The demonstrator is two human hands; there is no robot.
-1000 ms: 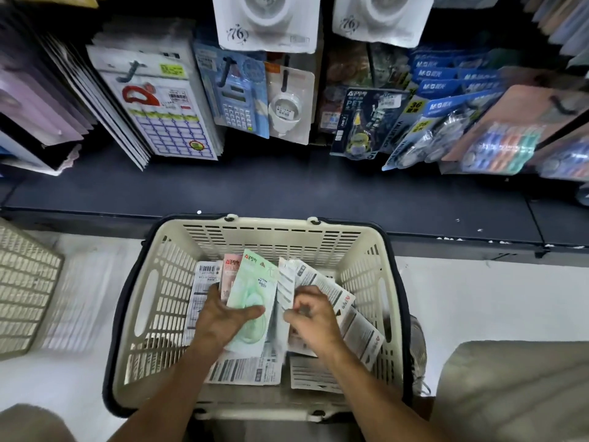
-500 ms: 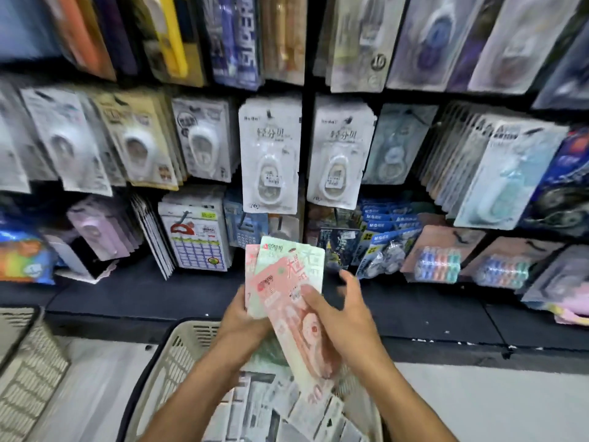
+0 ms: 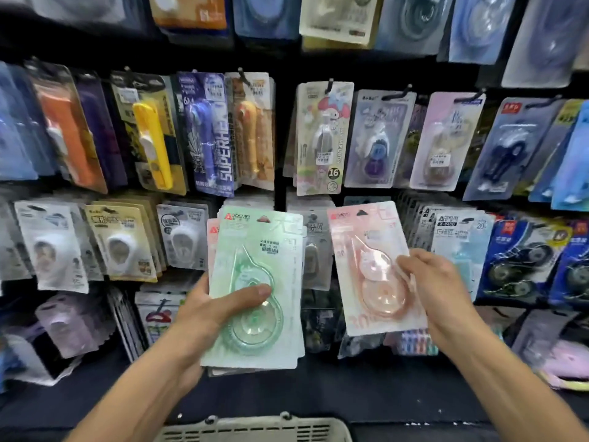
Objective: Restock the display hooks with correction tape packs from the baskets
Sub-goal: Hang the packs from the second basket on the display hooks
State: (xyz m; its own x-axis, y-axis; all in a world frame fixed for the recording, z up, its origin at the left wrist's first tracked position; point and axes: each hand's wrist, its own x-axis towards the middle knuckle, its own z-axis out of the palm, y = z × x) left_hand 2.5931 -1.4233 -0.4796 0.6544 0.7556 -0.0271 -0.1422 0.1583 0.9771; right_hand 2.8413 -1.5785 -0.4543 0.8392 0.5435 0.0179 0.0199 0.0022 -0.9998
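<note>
My left hand (image 3: 207,309) grips a stack of correction tape packs, a green pack (image 3: 255,282) on top with a pink edge showing behind it, thumb across the blister. My right hand (image 3: 436,282) pinches a single pink correction tape pack (image 3: 366,263) by its right side and holds it upright, apart from the stack. Both are raised in front of the display hooks (image 3: 328,86), which carry rows of hanging packs. The cream basket (image 3: 255,429) shows only its rim at the bottom edge.
Hanging packs fill the wall in several rows: white tape packs (image 3: 121,244) at left, blue ones (image 3: 522,260) at right, a light blue pack (image 3: 459,237) just behind my right hand. A dark shelf ledge (image 3: 350,384) runs below the hooks.
Both hands rose out of the basket with packs as the view tilted up to the wall. My right hand has drawn the pink pack off the stack to the right.
</note>
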